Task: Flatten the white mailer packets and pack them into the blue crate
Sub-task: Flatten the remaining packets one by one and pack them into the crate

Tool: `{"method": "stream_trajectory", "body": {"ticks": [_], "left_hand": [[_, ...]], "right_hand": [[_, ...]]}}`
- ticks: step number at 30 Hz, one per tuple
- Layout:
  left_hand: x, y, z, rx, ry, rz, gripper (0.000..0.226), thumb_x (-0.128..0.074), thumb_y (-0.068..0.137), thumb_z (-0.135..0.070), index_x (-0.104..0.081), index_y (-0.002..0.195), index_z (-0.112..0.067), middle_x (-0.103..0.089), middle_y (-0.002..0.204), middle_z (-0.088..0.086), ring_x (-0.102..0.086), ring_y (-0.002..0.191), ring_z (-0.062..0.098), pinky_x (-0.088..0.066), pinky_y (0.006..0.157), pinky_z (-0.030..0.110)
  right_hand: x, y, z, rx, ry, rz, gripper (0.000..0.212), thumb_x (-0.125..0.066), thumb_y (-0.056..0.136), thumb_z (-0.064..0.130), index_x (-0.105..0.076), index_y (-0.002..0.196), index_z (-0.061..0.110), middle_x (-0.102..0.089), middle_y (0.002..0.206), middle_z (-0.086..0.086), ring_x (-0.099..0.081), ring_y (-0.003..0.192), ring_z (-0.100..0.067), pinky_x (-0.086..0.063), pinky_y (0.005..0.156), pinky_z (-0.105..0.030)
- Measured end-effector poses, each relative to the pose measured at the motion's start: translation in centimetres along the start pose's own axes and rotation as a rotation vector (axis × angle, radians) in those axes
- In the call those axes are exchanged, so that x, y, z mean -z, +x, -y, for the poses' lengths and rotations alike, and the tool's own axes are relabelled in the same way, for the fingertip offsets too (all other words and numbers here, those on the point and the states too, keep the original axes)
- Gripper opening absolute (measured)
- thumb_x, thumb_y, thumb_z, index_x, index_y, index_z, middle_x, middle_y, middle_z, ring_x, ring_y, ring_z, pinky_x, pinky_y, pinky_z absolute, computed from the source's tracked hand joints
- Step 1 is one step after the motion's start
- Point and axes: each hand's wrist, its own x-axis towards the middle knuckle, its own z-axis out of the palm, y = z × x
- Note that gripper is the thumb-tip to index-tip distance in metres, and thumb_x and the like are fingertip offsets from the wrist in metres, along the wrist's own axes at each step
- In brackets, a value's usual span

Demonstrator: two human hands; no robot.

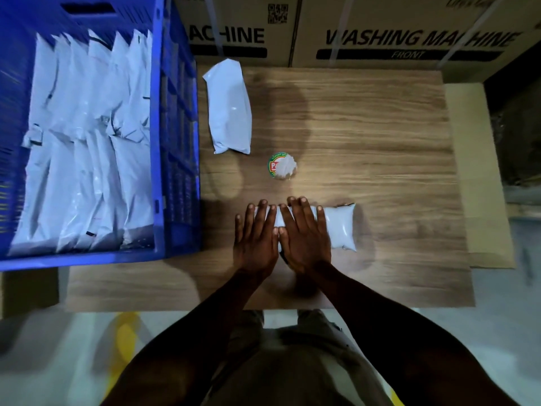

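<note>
Both hands lie flat, side by side, on a white mailer packet (341,227) near the front edge of the wooden table (380,142). The left hand (256,238) has its fingers straight and slightly spread, palm down over the packet's left end; the right hand (306,238) is also palm down with straight fingers, pressing on the packet's middle. The thumbs of the two hands touch or nearly touch. Neither hand curls round or pinches anything. The packet's right end sticks out past the right hand and looks puffed up. A second white packet (229,106) lies farther back on the table, near its far left corner, lengthwise away from the person and well apart from the hands. Between the two packets sits a small round container (282,167) with a green and red label, partly covered by something white and crinkled. The blue crate (159,142) stands to the left, just beside the table, and holds many white packets (87,142) standing on edge in rows. Behind the table are cardboard boxes (409,33) printed with "WASHING MACHINE".
</note>
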Motion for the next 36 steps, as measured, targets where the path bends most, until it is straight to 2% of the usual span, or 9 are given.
{"method": "stream_trajectory", "body": {"ticks": [5,9,12,15,19,24,31,36], "left_hand": [[0.7,-0.1,0.1,-0.002,-0.008,0.052,0.055,-0.027,0.105,-0.038,-0.031,0.158,-0.025,-0.023,0.167,0.000,-0.019,0.154,0.026,-0.021,0.121,0.057],[1.7,0.0,0.1,-0.006,0.045,0.063,0.055,-0.023,0.105,-0.042,-0.030,0.158,-0.030,-0.019,0.168,0.000,-0.017,0.155,0.026,-0.019,0.121,0.060],[2.9,-0.4,-0.8,-0.022,0.098,-0.007,0.055,-0.028,0.103,-0.037,-0.033,0.157,-0.026,-0.024,0.167,0.004,-0.020,0.154,0.029,-0.018,0.120,0.062],[3.3,-0.1,-3.5,-0.068,0.094,-0.074,0.056,-0.031,0.102,-0.034,-0.034,0.157,-0.021,-0.030,0.164,0.006,-0.024,0.152,0.031,-0.017,0.120,0.061],[1.5,1.2,-6.8,-0.144,0.069,-0.067,0.055,-0.033,0.103,-0.033,-0.037,0.156,-0.018,-0.033,0.163,0.006,-0.024,0.152,0.032,-0.014,0.121,0.060],[-1.1,1.6,-8.0,-0.068,0.094,-0.051,0.052,-0.027,0.105,-0.039,-0.037,0.156,-0.029,-0.030,0.165,0.002,-0.016,0.155,0.030,-0.006,0.123,0.059],[-2.4,1.6,-7.9,-0.079,0.128,-0.152,0.050,-0.031,0.106,-0.037,-0.040,0.154,-0.028,-0.030,0.165,0.001,-0.020,0.154,0.028,-0.011,0.123,0.056],[-2.7,1.7,-8.1,-0.072,0.134,-0.138,0.048,-0.036,0.105,-0.036,-0.047,0.151,-0.026,-0.036,0.162,0.001,-0.024,0.153,0.027,-0.013,0.123,0.056]], "right_hand": [[0.8,-0.2,-0.1,0.005,0.050,0.021,0.057,-0.032,0.105,0.040,-0.040,0.156,0.018,-0.033,0.165,-0.007,-0.024,0.155,-0.029,-0.013,0.126,-0.054],[1.6,-0.3,-0.3,0.031,0.106,0.006,0.057,-0.032,0.106,0.041,-0.037,0.158,0.018,-0.029,0.167,-0.006,-0.021,0.156,-0.027,-0.012,0.127,-0.053],[2.9,-0.7,-1.5,0.053,0.131,-0.118,0.056,-0.038,0.106,0.038,-0.040,0.156,0.014,-0.034,0.165,-0.010,-0.026,0.155,-0.030,-0.018,0.125,-0.054],[3.9,-1.2,-4.3,0.025,0.087,-0.207,0.054,-0.029,0.109,0.038,-0.049,0.149,0.009,-0.039,0.161,-0.016,-0.033,0.151,-0.035,-0.019,0.124,-0.057],[3.5,-1.4,-7.4,-0.030,0.057,-0.124,0.055,-0.033,0.106,0.036,-0.046,0.152,0.009,-0.036,0.163,-0.016,-0.033,0.151,-0.036,-0.020,0.124,-0.058],[2.1,-1.5,-8.7,-0.042,0.080,-0.021,0.056,-0.033,0.106,0.037,-0.040,0.156,0.013,-0.028,0.166,-0.017,-0.026,0.153,-0.037,-0.021,0.123,-0.058],[0.7,-1.2,-8.7,-0.088,0.109,0.030,0.060,-0.028,0.105,0.040,-0.034,0.158,0.014,-0.022,0.168,-0.015,-0.019,0.156,-0.036,-0.018,0.125,-0.057],[0.2,-1.2,-9.0,-0.073,0.098,0.040,0.059,-0.027,0.105,0.039,-0.034,0.158,0.013,-0.019,0.169,-0.014,-0.016,0.156,-0.035,-0.015,0.125,-0.057]]}}
